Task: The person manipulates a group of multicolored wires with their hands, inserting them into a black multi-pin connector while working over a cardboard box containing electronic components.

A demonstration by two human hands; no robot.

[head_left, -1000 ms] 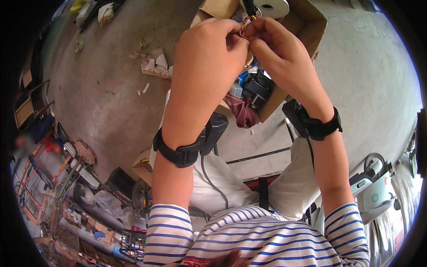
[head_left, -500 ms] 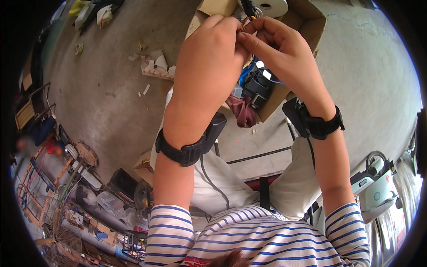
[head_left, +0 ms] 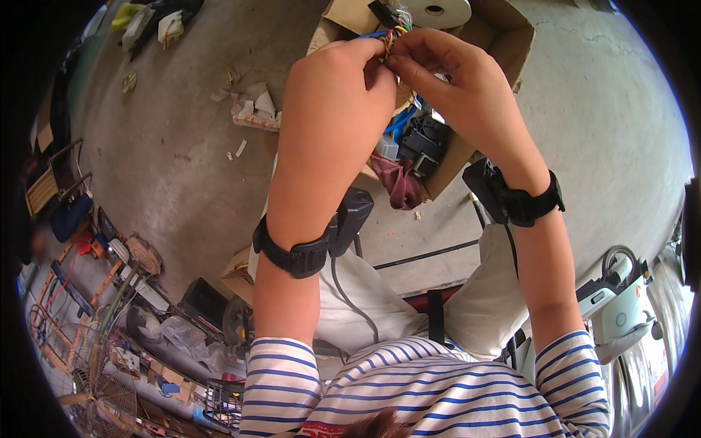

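Observation:
Both hands meet above a cardboard box [head_left: 451, 157]. My left hand [head_left: 339, 87] is closed, its fingertips pinching thin coloured wires [head_left: 394, 34]. Opposite it, my right hand [head_left: 460, 84] pinches the same wires between thumb and forefinger. A black connector or sleeve [head_left: 381, 13] stands at the far end of the bundle. Exactly how the wires run between the fingertips is hidden. Below the hands, the box holds black plastic parts [head_left: 425, 139], blue cable [head_left: 401, 118] and a dark red cloth [head_left: 399, 181] that hangs over its near edge.
A white spool [head_left: 437, 10] lies at the box's far side. Torn paper scraps [head_left: 255, 109] litter the concrete floor to the left. A standing fan [head_left: 98, 401] and clutter fill the lower left. At the right stands a white scooter-like machine [head_left: 621, 317].
The wire bundle and its black end have shifted left and toward me, showing more coloured strands. My left hand has dropped slightly nearer; both hands keep their pinch.

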